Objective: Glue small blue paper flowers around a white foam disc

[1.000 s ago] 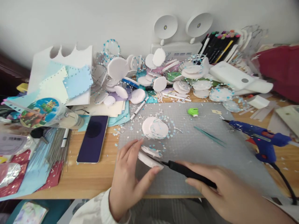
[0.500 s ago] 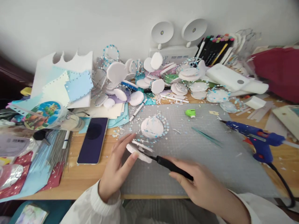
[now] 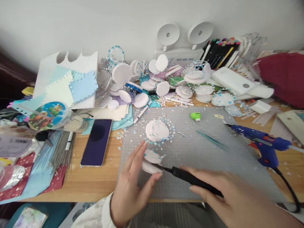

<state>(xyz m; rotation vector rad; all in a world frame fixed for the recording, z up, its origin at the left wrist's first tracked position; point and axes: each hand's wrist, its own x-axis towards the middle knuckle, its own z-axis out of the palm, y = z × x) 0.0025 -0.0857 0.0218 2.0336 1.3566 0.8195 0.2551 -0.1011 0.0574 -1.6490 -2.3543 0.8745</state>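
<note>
Between its fingers and thumb, my left hand (image 3: 133, 183) steadies a white foam disc (image 3: 149, 167), tilted over the cutting mat (image 3: 190, 152). A thin slice with blue specks (image 3: 153, 156) leans away from the disc's far side. My right hand (image 3: 220, 190), partly smeared by motion, is closed around a black-handled knife (image 3: 194, 181). The knife's thin dark blade lies at the gap between disc and slice; its tip is hidden. Just beyond, a stack of white rounds (image 3: 157, 129) rests among scattered blue and white bits.
A blue glue gun (image 3: 263, 137) with its cord lies at right, near teal tweezers (image 3: 211, 140) and a small green cutter (image 3: 195, 116). At left are a phone (image 3: 97, 142) and a tilted plastic cup (image 3: 57, 117). Piled foam discs (image 3: 122, 73) and a two-headed lamp (image 3: 179, 57) line the back.
Both hands have shifted right and nearer to me with the disc and knife. My right hand has moved farther, drawing more of the blade away from the disc.
</note>
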